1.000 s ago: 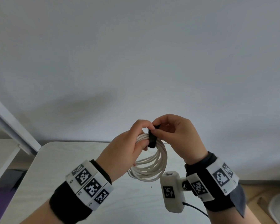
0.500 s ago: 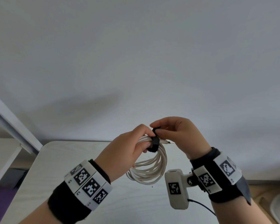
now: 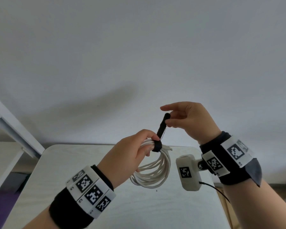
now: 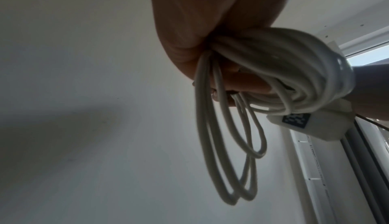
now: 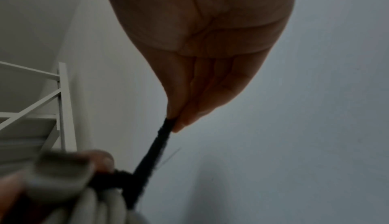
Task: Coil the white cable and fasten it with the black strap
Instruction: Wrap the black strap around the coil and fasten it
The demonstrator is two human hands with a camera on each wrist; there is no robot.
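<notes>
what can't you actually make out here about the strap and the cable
- How far the black strap overlaps itself: the head view hides its far side behind the white cable.
- The left hand fingertips: covered by loops in the left wrist view.
- The strap's wrap in the right wrist view: blurred.
- The right hand pinch point: dark there.
</notes>
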